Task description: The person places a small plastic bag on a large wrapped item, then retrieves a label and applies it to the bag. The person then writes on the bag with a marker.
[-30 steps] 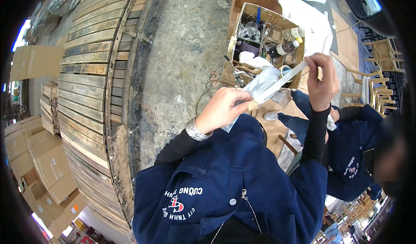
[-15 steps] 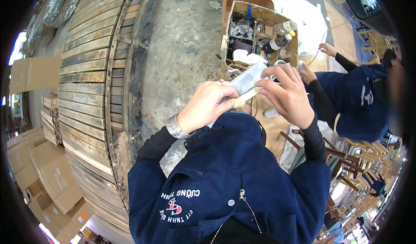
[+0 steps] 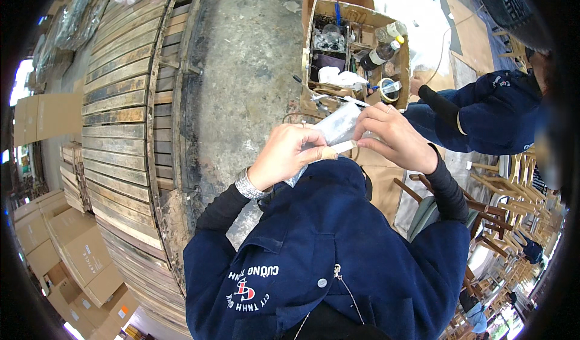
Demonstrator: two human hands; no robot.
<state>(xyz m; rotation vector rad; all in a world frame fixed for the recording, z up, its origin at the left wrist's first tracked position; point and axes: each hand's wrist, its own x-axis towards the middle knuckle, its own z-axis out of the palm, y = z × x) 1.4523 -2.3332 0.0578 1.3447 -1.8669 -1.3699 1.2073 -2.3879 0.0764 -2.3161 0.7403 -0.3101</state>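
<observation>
My left hand (image 3: pixel 283 154) and my right hand (image 3: pixel 394 136) meet in front of my chest around a translucent greyish plastic bag or sheet (image 3: pixel 334 125). Along its near edge runs a narrow whitish strip (image 3: pixel 345 147), its exact kind unclear. The left thumb presses one end of that strip while the fingers grip the plastic behind it. At the other end, my right fingertips pinch the strip and the plastic. Part of the plastic hangs below my left hand. A silvery bracelet (image 3: pixel 250 185) circles my left wrist.
Beyond my hands stands a wooden box (image 3: pixel 309 62) with a dark bottle (image 3: pixel 379 56), a tape roll (image 3: pixel 389 89) and white cloth. A slatted wooden stack (image 3: pixel 115 119) is on the left, near cardboard boxes (image 3: pixel 78 243). A co-worker (image 3: pixel 483 113) and chairs (image 3: pixel 504 204) are at right.
My right hand has come down and its fingertips now close on the strip's end. The plastic has tilted and spread between my hands. The co-worker has shifted, one hand dropping out of view.
</observation>
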